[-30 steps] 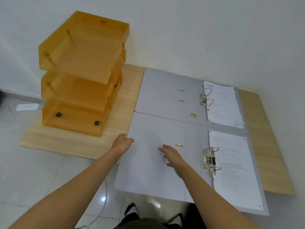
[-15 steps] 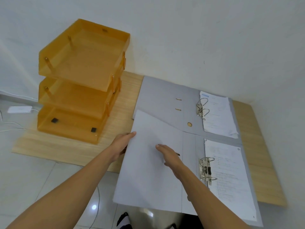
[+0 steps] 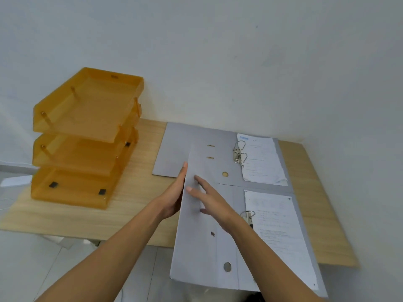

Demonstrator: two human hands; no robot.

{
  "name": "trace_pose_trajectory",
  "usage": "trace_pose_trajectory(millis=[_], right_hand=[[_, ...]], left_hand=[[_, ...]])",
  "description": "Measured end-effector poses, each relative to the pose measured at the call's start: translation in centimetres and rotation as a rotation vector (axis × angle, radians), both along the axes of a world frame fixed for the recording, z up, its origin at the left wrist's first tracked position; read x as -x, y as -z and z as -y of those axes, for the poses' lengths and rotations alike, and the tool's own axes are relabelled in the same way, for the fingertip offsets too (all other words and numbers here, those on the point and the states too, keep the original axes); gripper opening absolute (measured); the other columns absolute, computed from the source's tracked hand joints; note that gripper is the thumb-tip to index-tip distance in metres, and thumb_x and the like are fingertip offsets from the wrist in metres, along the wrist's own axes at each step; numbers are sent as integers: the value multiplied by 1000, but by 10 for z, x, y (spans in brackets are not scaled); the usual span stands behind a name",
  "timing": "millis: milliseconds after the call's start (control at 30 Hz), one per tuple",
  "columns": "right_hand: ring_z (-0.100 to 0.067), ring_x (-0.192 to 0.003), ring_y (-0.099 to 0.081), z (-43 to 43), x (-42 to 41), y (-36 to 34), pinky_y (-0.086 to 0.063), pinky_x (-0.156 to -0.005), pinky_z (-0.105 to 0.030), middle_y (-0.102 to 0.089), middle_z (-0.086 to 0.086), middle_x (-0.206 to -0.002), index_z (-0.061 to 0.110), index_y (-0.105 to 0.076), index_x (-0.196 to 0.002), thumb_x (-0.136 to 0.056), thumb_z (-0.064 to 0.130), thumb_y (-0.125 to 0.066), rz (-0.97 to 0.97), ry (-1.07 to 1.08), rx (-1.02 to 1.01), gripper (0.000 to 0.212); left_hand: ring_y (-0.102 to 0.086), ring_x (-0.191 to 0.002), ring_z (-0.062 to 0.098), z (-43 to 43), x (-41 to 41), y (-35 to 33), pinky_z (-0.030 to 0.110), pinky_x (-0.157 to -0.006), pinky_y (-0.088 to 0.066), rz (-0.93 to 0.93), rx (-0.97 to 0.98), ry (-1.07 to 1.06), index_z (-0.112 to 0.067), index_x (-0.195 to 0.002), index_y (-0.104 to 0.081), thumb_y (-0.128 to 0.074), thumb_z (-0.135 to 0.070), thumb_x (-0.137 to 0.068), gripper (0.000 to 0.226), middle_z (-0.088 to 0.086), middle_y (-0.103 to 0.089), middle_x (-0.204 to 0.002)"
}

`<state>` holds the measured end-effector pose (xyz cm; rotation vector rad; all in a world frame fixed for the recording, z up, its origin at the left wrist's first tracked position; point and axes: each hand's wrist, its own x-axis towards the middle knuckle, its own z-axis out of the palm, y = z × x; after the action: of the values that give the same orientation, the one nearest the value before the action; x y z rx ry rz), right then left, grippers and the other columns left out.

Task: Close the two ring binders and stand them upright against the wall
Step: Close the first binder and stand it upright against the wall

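Two grey ring binders lie on a wooden table [image 3: 135, 214]. The far binder [image 3: 178, 144] lies flat and open, with white sheets [image 3: 261, 158] on its metal rings [image 3: 239, 153]. The near binder [image 3: 196, 247] has its left cover raised steeply, overlapping the far binder. My left hand [image 3: 174, 192] presses flat against the outside of that cover at its upper edge. My right hand [image 3: 209, 199] rests on the cover's inner face with fingers spread. Printed sheets [image 3: 277, 232] lie on the near binder's right half, and its rings [image 3: 248, 214] show just behind my right wrist.
An orange three-tier letter tray [image 3: 87, 136] stands on the table's left part, close to the white wall [image 3: 218, 62]. The near binder overhangs the table's front edge. A white power strip [image 3: 15, 180] lies on the tiled floor at the left.
The near binder's left cover has risen from flat to steeply tilted, swinging rightward. Both hands have moved up and to the right with it.
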<state>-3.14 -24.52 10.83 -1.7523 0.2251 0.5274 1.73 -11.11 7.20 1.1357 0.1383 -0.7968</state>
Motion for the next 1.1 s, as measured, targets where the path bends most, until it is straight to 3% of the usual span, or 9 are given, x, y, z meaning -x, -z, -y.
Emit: trace_pose_trajectory(millis=[133, 200, 267, 400, 533, 733, 867, 1000, 1100], right_hand=[[-21, -144, -40, 32, 32, -15, -53, -89, -33, -21, 13, -166, 43, -10, -158, -83, 53, -70, -22, -84, 17, 97], [-24, -144, -39, 47, 41, -23, -58, -87, -36, -16, 12, -167, 46, -2, -157, -85, 47, -70, -45, -93, 48, 100], [-27, -142, -42, 70, 50, -30, -61, -83, -37, -20, 8, -167, 46, 0, -157, -89, 32, -68, -63, -65, 98, 98], [-27, -116, -62, 120, 58, -33, -59, -61, -29, -55, -4, -144, 35, -29, -154, -87, 10, -60, 15, 38, 161, 78], [-24, -104, -69, 177, 67, -29, -59, -70, -35, -68, -3, -124, 27, -47, -142, -88, 9, -61, 38, 183, 125, 59], [-20, -110, -66, 247, 83, -6, -56, -86, -31, -65, 3, -122, 29, -45, -144, -82, -7, -58, 116, 301, 158, 73], [-15, -108, -60, 294, 96, 23, -45, -72, -13, -59, 7, -124, 26, -37, -151, -80, -7, -57, 129, 405, 287, 81], [-21, -106, -57, 329, 107, 60, -46, -81, -25, -53, -3, -135, 24, -21, -157, -83, -2, -57, 3, 364, 460, 87], [-36, -125, -50, 340, 107, 91, -47, -94, -32, -32, -18, -149, 25, -7, -160, -86, 12, -65, -156, 307, 554, 95]], left_hand=[[-52, -138, 25, 45, 7, -14, 48, -119, -36, -79, -73, 44, -28, -152, -45, -38, -90, -75, 98, 3, -54, -152], [-39, -147, 23, 65, 8, -14, 48, -121, -31, -91, -142, 95, -34, -158, -31, -41, -97, -63, 114, 1, -37, -163], [-34, -150, 26, 92, 20, -13, 55, -120, -31, -70, -170, 169, -42, -157, -27, -40, -98, -63, 111, -1, -31, -166], [-19, -156, 31, 130, 53, 3, 73, -112, -27, 2, -299, 260, -47, -158, -13, -38, -90, -75, 98, -2, -21, -169], [-11, -157, 29, 153, 71, 24, 72, -112, -27, -11, -442, 198, -42, -160, 5, -44, -74, -88, 92, -6, -6, -171], [-41, -144, 31, 171, 81, 60, 51, -108, -38, 36, -582, 13, -24, -160, -18, -60, -44, -96, 79, 5, -34, -162], [-62, -111, 25, 181, 90, 78, 36, -87, -51, 3, -574, -6, -9, -145, -48, -65, -38, -95, 60, 5, -61, -138], [-71, -108, 26, 195, 97, 90, 41, -90, -58, -5, -587, 19, -12, -132, -61, -71, -43, -89, 54, 7, -71, -127], [-70, -103, 27, 208, 98, 89, 33, -78, -57, 33, -622, 23, -8, -131, -60, -69, -31, -93, 45, 11, -71, -124]])
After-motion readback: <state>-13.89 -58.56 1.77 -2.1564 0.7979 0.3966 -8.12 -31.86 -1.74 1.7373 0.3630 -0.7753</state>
